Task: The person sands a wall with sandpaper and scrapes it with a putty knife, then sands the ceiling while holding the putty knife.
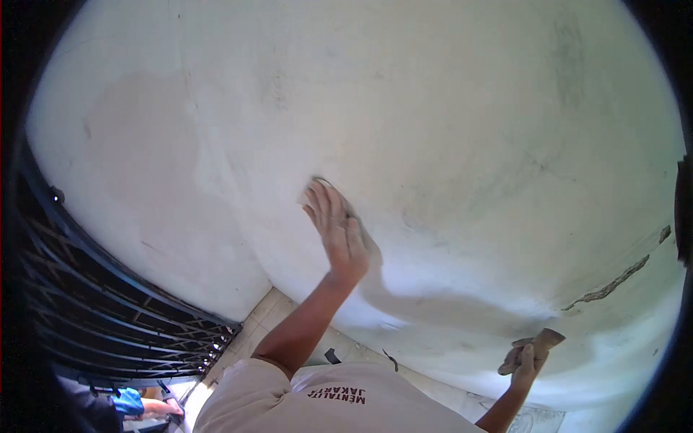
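Note:
My left hand (338, 231) is raised against the pale wall (447, 144), its fingers pressed on something thin and light whose edge shows at the fingertips; I cannot make out what it is. Low on the right, my right hand (527, 363) is closed round a scraper (548, 339) with a flat, dusty blade that points up and right. The scraper is near the wall, below a long rough crack (610, 285). Whether its blade touches the wall I cannot tell.
A dark folding metal gate (108, 303) stands at the left. Beyond it, a person's leg (155, 408) shows at the bottom left. Tiled floor (256, 317) runs along the wall's foot, with small dark scraps on it. A dark object is at the right edge.

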Motion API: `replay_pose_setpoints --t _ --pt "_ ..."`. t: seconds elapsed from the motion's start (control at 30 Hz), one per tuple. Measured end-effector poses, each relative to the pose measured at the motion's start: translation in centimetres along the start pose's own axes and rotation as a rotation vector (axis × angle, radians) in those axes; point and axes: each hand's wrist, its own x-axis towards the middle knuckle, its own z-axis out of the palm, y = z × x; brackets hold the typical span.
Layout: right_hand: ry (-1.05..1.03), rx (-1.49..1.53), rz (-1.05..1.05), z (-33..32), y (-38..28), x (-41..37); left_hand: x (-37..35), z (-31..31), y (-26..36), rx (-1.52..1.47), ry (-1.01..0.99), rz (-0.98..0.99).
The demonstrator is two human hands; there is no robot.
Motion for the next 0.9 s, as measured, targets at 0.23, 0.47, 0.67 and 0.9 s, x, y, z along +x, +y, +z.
replay_pose_setpoints --t 0.23,0.47,0.67,0.9 --pt "0.029 -0.019 -0.061 -5.8 0.3 1.0 -11.3 1.3 -2.6 0.109 -0.187 0.152" --pt "-0.035 -0.054 -0.059 -6.9 1.2 1.3 -1.9 -0.2 2.0 0.189 -0.173 0.147" --pt "-0.230 -0.088 -0.068 -8.5 1.6 1.8 2.3 -0.1 5.5 0.146 -0.117 0.234" --pt "-0.125 -0.081 -0.106 -6.8 1.1 1.6 -14.3 1.3 -1.6 0.125 -0.243 0.131"
